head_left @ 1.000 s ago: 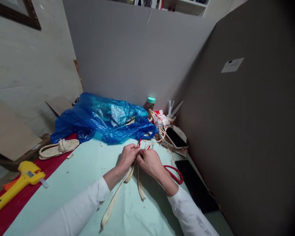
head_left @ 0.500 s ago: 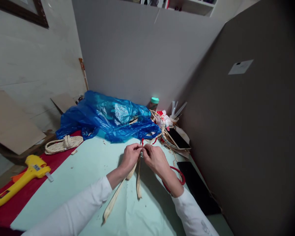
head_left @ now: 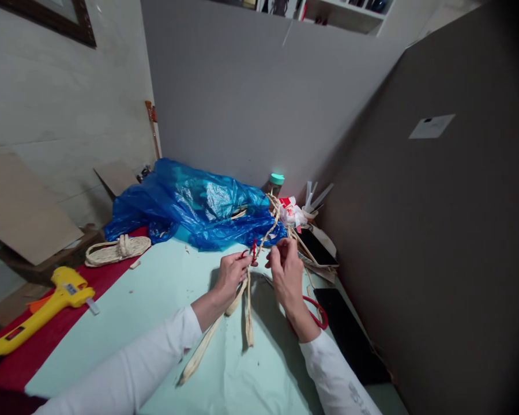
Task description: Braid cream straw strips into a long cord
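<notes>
My left hand [head_left: 232, 275] pinches a braid of dried plant fibre [head_left: 266, 235] close to where a red cord [head_left: 254, 249] is wound on it. Beyond the fingers the braid curves up and back toward the blue bag. Loose flat fibre strips [head_left: 248, 323] hang from the pinch down over the table. My right hand [head_left: 286, 272] is held just right of the braid, apart from it, fingers loosely bent and nothing visible in them. Under the right wrist lie red-handled scissors [head_left: 324, 316], partly hidden.
A crumpled blue plastic bag [head_left: 190, 202] covers the back. At left lie a woven sandal-like piece [head_left: 119, 250] and a yellow glue gun [head_left: 54, 302]. On the right are a phone [head_left: 315, 246], a black flat slab [head_left: 350, 334] and a cup of glue sticks [head_left: 310, 212]. Grey panels enclose the table.
The right hand has let go near the red cord and moved right, away from the left hand. More of the braid and red cord now shows. The view has shifted slightly.
</notes>
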The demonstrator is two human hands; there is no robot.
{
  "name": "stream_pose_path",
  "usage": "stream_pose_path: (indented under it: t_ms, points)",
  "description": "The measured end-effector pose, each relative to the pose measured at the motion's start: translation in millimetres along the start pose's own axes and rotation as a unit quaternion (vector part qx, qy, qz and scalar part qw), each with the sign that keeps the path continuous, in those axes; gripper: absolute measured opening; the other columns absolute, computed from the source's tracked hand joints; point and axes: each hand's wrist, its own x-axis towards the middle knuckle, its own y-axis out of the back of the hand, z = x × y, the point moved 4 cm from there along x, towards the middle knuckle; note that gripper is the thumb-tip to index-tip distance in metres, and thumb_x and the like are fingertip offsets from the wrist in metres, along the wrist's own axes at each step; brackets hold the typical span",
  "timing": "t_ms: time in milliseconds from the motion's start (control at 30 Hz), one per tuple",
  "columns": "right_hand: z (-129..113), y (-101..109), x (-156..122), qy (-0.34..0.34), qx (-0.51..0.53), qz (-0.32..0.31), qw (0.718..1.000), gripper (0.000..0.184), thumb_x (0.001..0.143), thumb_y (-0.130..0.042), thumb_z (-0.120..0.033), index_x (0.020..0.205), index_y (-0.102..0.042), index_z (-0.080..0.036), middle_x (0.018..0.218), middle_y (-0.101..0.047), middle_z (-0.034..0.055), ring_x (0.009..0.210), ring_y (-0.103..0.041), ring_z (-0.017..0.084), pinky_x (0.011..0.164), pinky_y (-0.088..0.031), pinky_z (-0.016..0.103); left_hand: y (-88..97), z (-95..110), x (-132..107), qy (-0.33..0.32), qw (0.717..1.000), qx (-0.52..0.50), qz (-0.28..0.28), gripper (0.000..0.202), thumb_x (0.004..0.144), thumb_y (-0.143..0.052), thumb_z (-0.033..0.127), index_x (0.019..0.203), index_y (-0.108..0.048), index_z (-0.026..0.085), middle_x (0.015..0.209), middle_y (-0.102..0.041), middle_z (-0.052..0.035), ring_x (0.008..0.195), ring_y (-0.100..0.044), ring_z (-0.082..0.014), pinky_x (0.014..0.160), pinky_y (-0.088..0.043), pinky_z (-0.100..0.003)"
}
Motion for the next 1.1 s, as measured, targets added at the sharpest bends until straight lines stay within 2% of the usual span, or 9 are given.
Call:
stream_pose_path:
  t_ms: [100, 200, 300, 367, 533, 667, 800, 933, 1100]
  points:
    - [24.1, -21.2, 1.2, -0.128, 0.108, -0.14, 0.976, 0.023, 0.083, -0.048, -0.034, 0.078, -0.061, -0.016, 0.065, -0.062, 0.0025, 0.059, -0.058, 0.016, 0.055, -0.042, 0.025, -2.0, 0.1, -0.7, 0.01, 0.999, -0.049, -0.001, 0.022, 0.059, -0.07, 0.027, 0.073, -0.065, 0.011, 0.058, -0.06, -0.001, 0.041, -0.033, -0.0024, 0.042, -0.017, -0.019]
    - [33.0, -45.8, -5.5, -0.213, 0.285, -0.236, 0.904, 0.011, 0.067, -0.061, -0.026, 0.065, -0.06, -0.016, 0.059, -0.059, -0.0002, 0.055, -0.055, 0.013, 0.057, -0.043, 0.024, -2.1, -1.6, 2.8, 0.002, 0.997, -0.081, -0.015, 0.028, 0.058, -0.074, 0.029, 0.077, -0.064, 0.011, 0.057, -0.059, 0.0005, 0.041, -0.037, -0.0024, 0.042, -0.02, -0.018]
    - [31.3, -58.1, -10.3, -0.255, 0.412, -0.223, 0.846, 0.01, 0.058, -0.065, -0.017, 0.068, -0.063, -0.015, 0.058, -0.059, -0.0019, 0.053, -0.054, 0.011, 0.057, -0.043, 0.023, -0.4, -2.7, 7.7, -0.026, 0.995, -0.097, -0.025, 0.031, 0.06, -0.074, 0.031, 0.081, -0.058, 0.014, 0.054, -0.054, 0.0055, 0.038, -0.032, -0.0014, 0.04, -0.019, -0.017]
    - [29.7, -61.6, -12.9, -0.273, 0.445, -0.217, 0.824, 0.019, 0.058, -0.066, -0.015, 0.077, -0.067, -0.015, 0.061, -0.062, -0.0007, 0.054, -0.055, 0.012, 0.056, -0.043, 0.024, 0.5, -3.6, 9.6, -0.036, 0.993, -0.106, -0.025, 0.033, 0.061, -0.074, 0.031, 0.082, -0.053, 0.016, 0.049, -0.046, 0.0094, 0.037, -0.031, -0.0018, 0.039, -0.018, -0.017]
    - [28.9, -59.7, -15.9, -0.288, 0.484, -0.198, 0.802, 0.034, 0.061, -0.066, -0.011, 0.094, -0.068, -0.015, 0.07, -0.065, 0.0004, 0.059, -0.06, 0.013, 0.059, -0.046, 0.024, 0.1, -5.4, 9.6, -0.022, 0.991, -0.135, -0.013, 0.038, 0.059, -0.076, 0.027, 0.081, -0.047, 0.017, 0.055, -0.051, 0.0077, 0.038, -0.034, -0.0006, 0.038, -0.02, -0.015]
    - [24.7, -58.0, -17.6, -0.279, 0.496, -0.234, 0.788, 0.029, 0.064, -0.07, -0.017, 0.094, -0.068, -0.014, 0.074, -0.065, 0.0021, 0.059, -0.061, 0.013, 0.06, -0.048, 0.025, -1.1, -6.2, 11.3, 0.004, 0.986, -0.161, -0.039, 0.041, 0.057, -0.079, 0.028, 0.079, -0.046, 0.016, 0.055, -0.05, 0.0077, 0.037, -0.029, 0.0014, 0.036, -0.017, -0.014]
    - [25.9, -52.8, -15.3, -0.249, 0.455, -0.238, 0.821, 0.028, 0.07, -0.072, -0.032, 0.092, -0.068, -0.014, 0.066, -0.063, 0.0018, 0.054, -0.057, 0.014, 0.056, -0.045, 0.026, 1.3, -9.1, 13.0, 0.019, 0.993, -0.118, -0.02, 0.043, 0.057, -0.078, 0.028, 0.08, -0.043, 0.019, 0.053, -0.05, 0.0082, 0.036, -0.034, -0.0016, 0.035, -0.018, -0.014]
    - [28.5, -40.3, -8.4, -0.152, 0.316, -0.199, 0.915, 0.028, 0.074, -0.067, -0.042, 0.077, -0.069, -0.014, 0.059, -0.056, -0.0001, 0.052, -0.046, 0.011, 0.049, -0.034, 0.023, 3.5, -8.0, 11.1, -0.004, 1.0, -0.012, 0.011, 0.035, 0.061, -0.069, 0.023, 0.085, -0.045, 0.021, 0.05, -0.048, 0.0102, 0.036, -0.038, -0.0049, 0.035, -0.022, -0.015]
    - [27.2, -27.5, -5.2, -0.079, 0.133, -0.164, 0.974, 0.037, 0.083, -0.054, -0.048, 0.077, -0.068, -0.014, 0.06, -0.056, 0.0001, 0.056, -0.047, 0.013, 0.054, -0.034, 0.024, 3.2, 4.6, 5.9, -0.058, 0.987, 0.147, -0.016, 0.024, 0.065, -0.06, 0.021, 0.089, -0.063, 0.017, 0.077, -0.065, -0.0011, 0.045, -0.047, -0.0069, 0.042, -0.035, -0.02]
